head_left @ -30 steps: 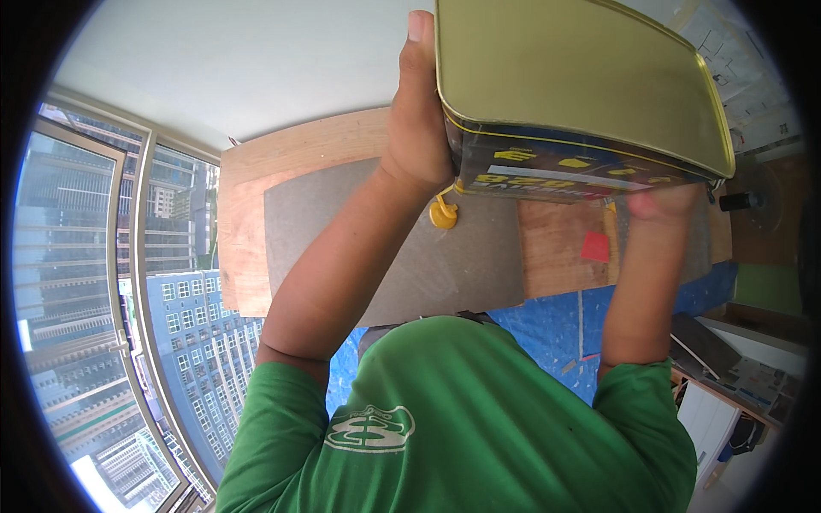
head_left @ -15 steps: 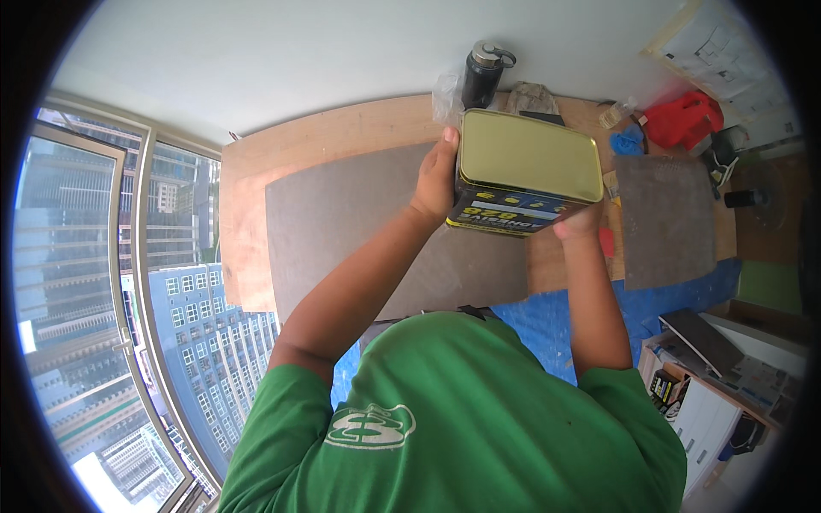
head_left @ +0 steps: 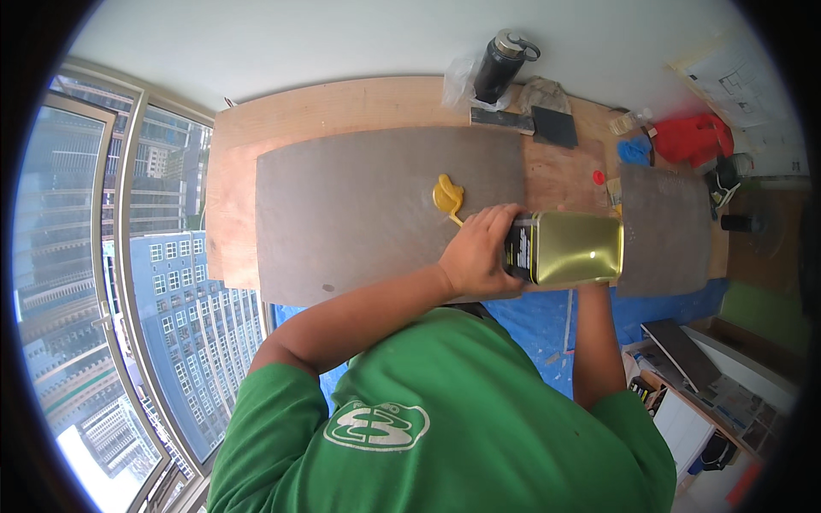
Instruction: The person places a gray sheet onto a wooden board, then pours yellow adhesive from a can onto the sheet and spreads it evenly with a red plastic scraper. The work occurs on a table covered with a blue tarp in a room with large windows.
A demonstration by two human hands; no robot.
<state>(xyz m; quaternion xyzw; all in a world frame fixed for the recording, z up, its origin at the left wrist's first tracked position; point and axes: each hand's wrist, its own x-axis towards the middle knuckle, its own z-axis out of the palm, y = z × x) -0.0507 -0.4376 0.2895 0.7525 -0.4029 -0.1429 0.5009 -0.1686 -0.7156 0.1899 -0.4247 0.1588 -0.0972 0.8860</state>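
Observation:
A rectangular metal can with a gold base and a dark printed side lies tipped on its side in both my hands, above the table's front part. My left hand is closed round its left end. Beneath the can goes my right hand; only its wrist end shows, and its fingers are hidden. From beside my left hand a thin yellow stream of adhesive runs to a yellow puddle on the large grey sheet. The can's mouth is out of sight.
The sheet lies on a wooden table. Behind stand a black bottle and dark tile pieces. To the right are a red cap, blue crumpled item, red container and second grey sheet. Windows line the left.
The can has come down and nearer to me, and turned so its base faces right. Yellow adhesive now shows on the large sheet, where none was visible before.

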